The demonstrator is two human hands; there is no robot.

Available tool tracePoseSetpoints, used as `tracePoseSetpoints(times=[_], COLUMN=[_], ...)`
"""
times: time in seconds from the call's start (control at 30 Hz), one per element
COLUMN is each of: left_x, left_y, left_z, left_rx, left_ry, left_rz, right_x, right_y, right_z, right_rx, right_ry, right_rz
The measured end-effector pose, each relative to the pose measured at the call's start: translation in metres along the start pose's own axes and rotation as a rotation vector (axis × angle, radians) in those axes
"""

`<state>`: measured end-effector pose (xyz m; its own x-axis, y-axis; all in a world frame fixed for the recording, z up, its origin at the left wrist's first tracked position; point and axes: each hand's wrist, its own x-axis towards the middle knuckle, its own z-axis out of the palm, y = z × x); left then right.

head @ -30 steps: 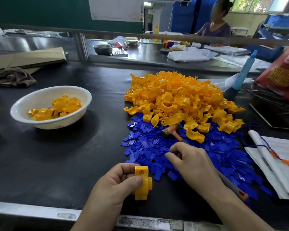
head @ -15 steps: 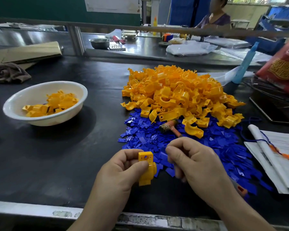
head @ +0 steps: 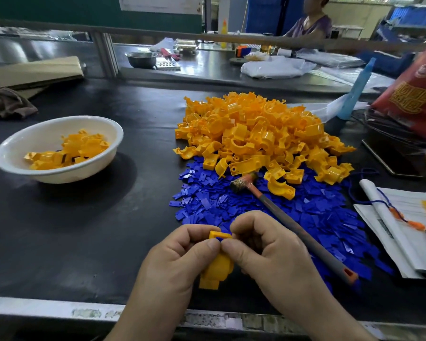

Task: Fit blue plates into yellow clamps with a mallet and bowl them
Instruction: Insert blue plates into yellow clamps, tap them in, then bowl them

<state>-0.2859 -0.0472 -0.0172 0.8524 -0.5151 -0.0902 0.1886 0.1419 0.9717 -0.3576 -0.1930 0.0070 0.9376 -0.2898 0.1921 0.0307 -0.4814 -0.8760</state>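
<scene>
My left hand (head: 172, 264) grips a yellow clamp (head: 215, 269) upright near the table's front edge. My right hand (head: 268, 252) pinches a blue plate (head: 222, 239) at the clamp's top end; only a sliver of the plate shows. Behind the hands spreads a layer of loose blue plates (head: 207, 203), and behind that a big heap of yellow clamps (head: 256, 134). The mallet (head: 288, 222) lies on the blue plates, head by the heap, handle running toward the front right. A white bowl (head: 15, 146) at the left holds several yellow clamps.
Papers with a pen (head: 403, 227) lie at the right. A red bag (head: 413, 94) and a blue bottle (head: 357, 89) stand at the back right. Folded cardboard (head: 32, 72) and a cloth (head: 8, 104) sit at the back left. A person (head: 310, 23) sits beyond the rail.
My right hand came off the plate pile with a blue plate and met the clamp. My left hand tilted the clamp's top end toward it.
</scene>
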Motion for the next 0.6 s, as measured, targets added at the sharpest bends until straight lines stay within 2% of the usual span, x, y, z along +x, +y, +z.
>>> tracePoseSetpoints(times=[0.17, 0.27, 0.6], left_x=[-0.006, -0.008, -0.012], left_y=[0.002, 0.002, -0.002], left_z=[0.002, 0.001, -0.002], left_rx=[0.001, 0.046, 0.076], left_ry=[-0.022, -0.004, 0.045], left_rz=[-0.006, 0.018, 0.022], right_x=[-0.004, -0.007, -0.014], right_y=[0.002, 0.001, -0.012], right_z=[0.004, 0.007, 0.009], right_rx=[0.259, 0.35, 0.226], right_ry=[-0.108, -0.097, -0.02], right_rz=[0.11, 0.15, 0.122])
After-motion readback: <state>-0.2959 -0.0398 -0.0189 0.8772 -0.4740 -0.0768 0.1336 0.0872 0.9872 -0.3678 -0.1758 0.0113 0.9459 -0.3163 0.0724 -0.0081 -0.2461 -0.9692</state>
